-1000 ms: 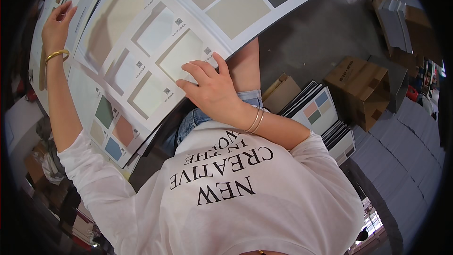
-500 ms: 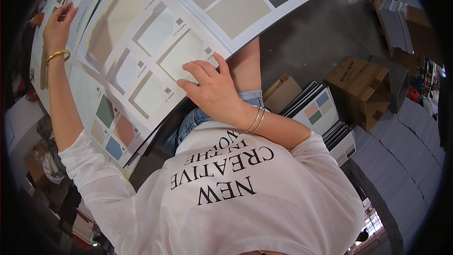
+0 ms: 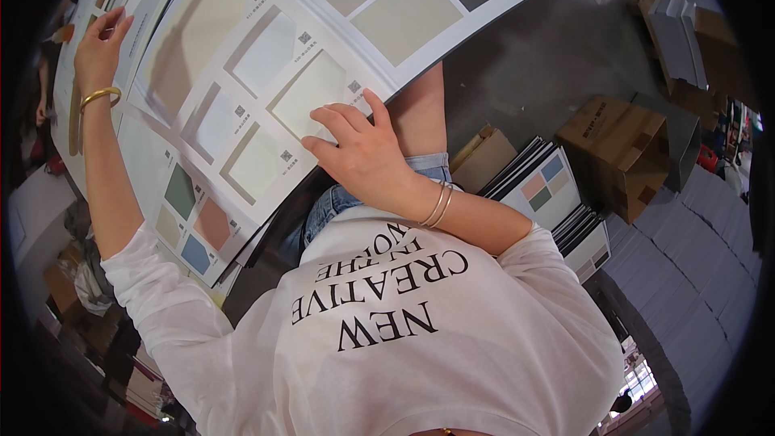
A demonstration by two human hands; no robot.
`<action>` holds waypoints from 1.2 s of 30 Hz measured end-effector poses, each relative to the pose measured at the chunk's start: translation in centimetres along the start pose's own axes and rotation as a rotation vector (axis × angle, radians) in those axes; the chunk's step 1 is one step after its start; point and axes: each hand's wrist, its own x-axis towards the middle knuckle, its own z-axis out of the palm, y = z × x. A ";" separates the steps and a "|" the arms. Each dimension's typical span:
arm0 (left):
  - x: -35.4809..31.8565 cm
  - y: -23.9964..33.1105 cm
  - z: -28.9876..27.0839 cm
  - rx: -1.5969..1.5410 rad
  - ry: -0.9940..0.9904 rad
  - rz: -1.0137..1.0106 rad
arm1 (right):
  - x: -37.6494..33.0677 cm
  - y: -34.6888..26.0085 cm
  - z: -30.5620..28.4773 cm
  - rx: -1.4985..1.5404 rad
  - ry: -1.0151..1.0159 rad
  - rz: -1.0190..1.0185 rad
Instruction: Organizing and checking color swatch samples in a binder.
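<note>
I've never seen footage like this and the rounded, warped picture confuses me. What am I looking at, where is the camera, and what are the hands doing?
There is no machine here, only a person working with two bare hands. The camera is worn on that person's head and looks down, so you see their white printed shirt at the bottom; its fisheye lens bends straight edges.

The left hand, with a gold bangle at the wrist, rests at the far left edge of a large white sample sheet printed with colour rectangles. The right hand, wearing thin bracelets, lies flat on the sheet's near edge, fingers spread on a pale swatch. Neither grips anything.

More sheets lie underneath. To the right, on the grey floor, stand a stack of similar swatch boards and a brown cardboard box.
</note>
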 end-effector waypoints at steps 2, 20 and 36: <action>-0.3 0.8 0.0 0.017 0.008 -0.005 | 0.0 0.0 0.0 0.001 -0.002 0.002; -0.5 1.1 -0.2 0.004 0.007 -0.015 | 0.1 -0.1 0.1 -0.064 0.031 0.002; -0.5 0.8 -0.1 0.006 0.011 0.003 | 0.2 -0.3 0.0 -0.065 0.026 0.012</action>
